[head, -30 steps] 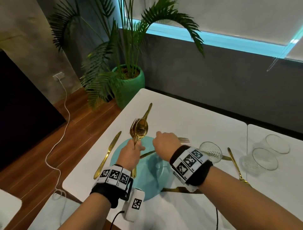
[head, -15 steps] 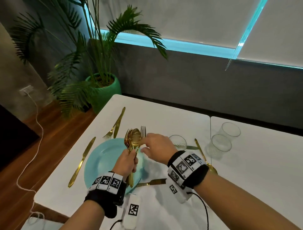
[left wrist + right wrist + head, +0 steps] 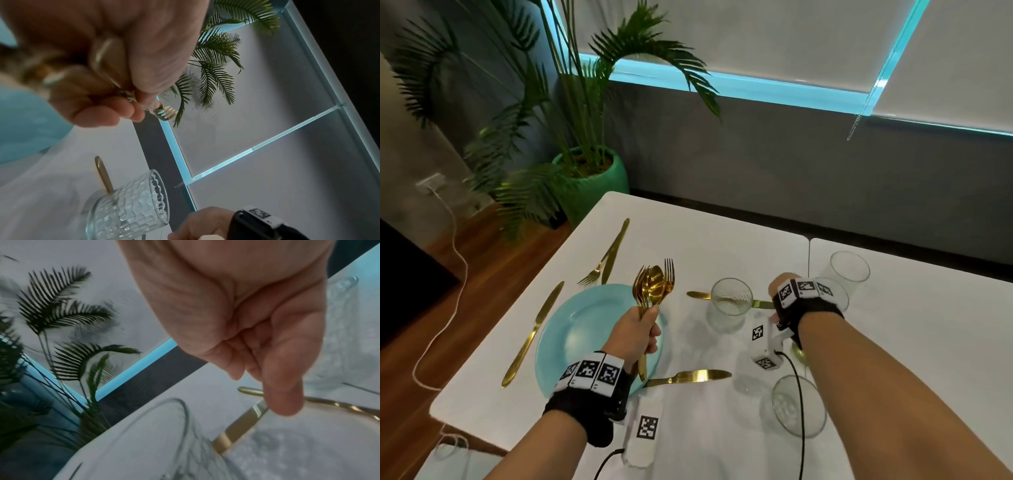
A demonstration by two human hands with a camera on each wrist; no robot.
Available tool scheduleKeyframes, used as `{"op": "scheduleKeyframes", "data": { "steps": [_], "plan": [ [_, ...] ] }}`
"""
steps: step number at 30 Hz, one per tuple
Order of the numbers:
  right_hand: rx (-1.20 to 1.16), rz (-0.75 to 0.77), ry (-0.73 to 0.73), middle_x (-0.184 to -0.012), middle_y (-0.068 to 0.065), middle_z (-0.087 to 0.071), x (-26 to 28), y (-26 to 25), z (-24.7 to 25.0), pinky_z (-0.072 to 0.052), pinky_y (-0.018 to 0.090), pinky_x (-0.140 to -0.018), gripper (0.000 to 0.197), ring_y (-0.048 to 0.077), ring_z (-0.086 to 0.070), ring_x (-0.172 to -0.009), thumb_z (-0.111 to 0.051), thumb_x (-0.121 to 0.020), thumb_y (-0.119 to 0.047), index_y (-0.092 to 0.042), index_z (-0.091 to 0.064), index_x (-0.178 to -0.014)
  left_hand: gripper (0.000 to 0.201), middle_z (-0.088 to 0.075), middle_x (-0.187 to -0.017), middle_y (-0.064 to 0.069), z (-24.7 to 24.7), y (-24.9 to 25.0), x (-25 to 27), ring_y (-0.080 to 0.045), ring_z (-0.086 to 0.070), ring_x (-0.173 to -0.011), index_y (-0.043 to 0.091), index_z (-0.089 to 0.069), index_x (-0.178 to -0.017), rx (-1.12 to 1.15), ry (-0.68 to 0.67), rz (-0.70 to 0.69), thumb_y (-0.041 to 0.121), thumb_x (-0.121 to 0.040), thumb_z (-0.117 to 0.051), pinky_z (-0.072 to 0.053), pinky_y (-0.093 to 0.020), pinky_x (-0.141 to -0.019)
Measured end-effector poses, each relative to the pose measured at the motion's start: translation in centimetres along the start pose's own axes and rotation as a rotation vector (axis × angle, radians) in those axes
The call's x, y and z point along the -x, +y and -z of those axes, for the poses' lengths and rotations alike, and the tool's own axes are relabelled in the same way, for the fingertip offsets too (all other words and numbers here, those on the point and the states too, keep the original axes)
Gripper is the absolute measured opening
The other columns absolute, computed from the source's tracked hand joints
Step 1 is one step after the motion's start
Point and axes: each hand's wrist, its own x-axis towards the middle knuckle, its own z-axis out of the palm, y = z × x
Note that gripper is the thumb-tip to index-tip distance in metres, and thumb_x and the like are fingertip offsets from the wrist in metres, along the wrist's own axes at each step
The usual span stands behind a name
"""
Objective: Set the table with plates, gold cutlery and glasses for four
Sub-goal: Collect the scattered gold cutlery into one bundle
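The left hand (image 3: 635,330) is clenched around a bundle of gold forks and spoons (image 3: 654,286), gripping the handles so the heads stand upright above the fist; in the left wrist view the fingers (image 3: 98,112) wrap the handles and fork tines poke out past the fingertips. Directly beneath this hand lies a light blue plate (image 3: 571,329) on the white table (image 3: 722,240). To the outer side of the hand, beyond the plate, a gold knife (image 3: 534,330) lies on the table, and farther ahead a fork and another knife (image 3: 609,255) lie together. Just below the wrist, beside the plate's near edge, rests one more gold knife (image 3: 688,376). The right hand (image 3: 782,286) reaches down between the glasses; in the right wrist view its fingers (image 3: 281,386) are loosely curled above gold cutlery (image 3: 242,423) lying on the table, and whether they touch or pinch it cannot be told. A ribbed glass (image 3: 729,305) stands just to the inner side of this hand, with a gold handle (image 3: 698,294) showing behind it. Two more glasses (image 3: 849,270) stand just beyond the right wrist, and a fourth glass (image 3: 799,406) stands near the forearm, closer to the person.
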Motion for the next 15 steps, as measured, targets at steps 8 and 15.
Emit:
{"op": "scheduleKeyframes", "data": {
  "steps": [8, 15],
  "plan": [
    [-0.009, -0.017, -0.026, -0.130, 0.002, -0.058, -1.0, -1.0, -1.2, -0.047, 0.020, -0.091, 0.029, 0.018, -0.055, -0.119, -0.051, -0.094, -0.020, -0.014, -0.061, -0.120, 0.025, -0.051, -0.069, -0.004, 1.0, -0.2, 0.2, -0.014, -0.045, -0.059, 0.010, -0.051, -0.082, -0.085, -0.030, -0.019, 0.028, -0.097, -0.044, -0.042, -0.021, -0.058],
    [0.097, -0.049, -0.005, -0.119, -0.001, -0.064, -2.7, -1.4, -3.0, -0.047, 0.019, -0.083, 0.025, 0.018, -0.062, -0.107, -0.055, -0.085, -0.022, -0.020, -0.067, -0.107, 0.018, -0.049, -0.068, -0.003, 2.4, -0.2, -0.1, -0.012, -0.042, -0.056, 0.008, -0.053, -0.087, 0.046, -0.060, 0.074, 0.022, -0.097, -0.047, -0.040, -0.020, -0.055]
  ]
}}
